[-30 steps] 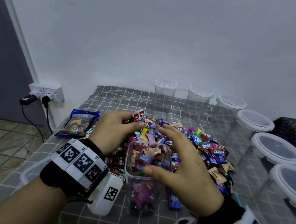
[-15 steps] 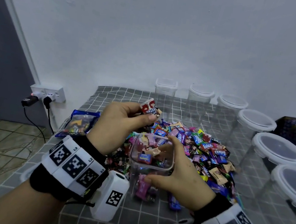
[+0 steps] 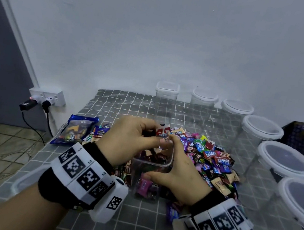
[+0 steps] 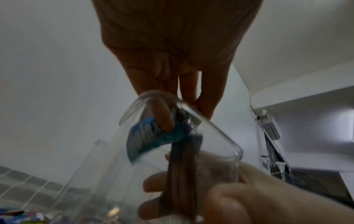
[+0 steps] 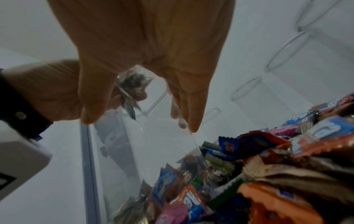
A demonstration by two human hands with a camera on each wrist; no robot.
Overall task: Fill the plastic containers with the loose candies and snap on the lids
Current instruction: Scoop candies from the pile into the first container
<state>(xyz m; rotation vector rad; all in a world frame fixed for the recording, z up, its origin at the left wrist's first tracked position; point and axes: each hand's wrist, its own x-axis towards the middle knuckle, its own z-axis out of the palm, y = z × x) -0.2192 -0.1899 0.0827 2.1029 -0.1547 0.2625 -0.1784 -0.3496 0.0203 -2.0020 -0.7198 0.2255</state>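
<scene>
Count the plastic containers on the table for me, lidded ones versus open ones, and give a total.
Lidded containers: 6
Open container, held by the right hand: 1
Total: 7

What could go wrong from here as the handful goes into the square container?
The left hand holds several candies over the open square container, which already looks nearly full; some could spill over the rim onto the candy pile. The right hand steadies only one side, so the tall container could tip. Overfilling might stop a lid seating.
</scene>
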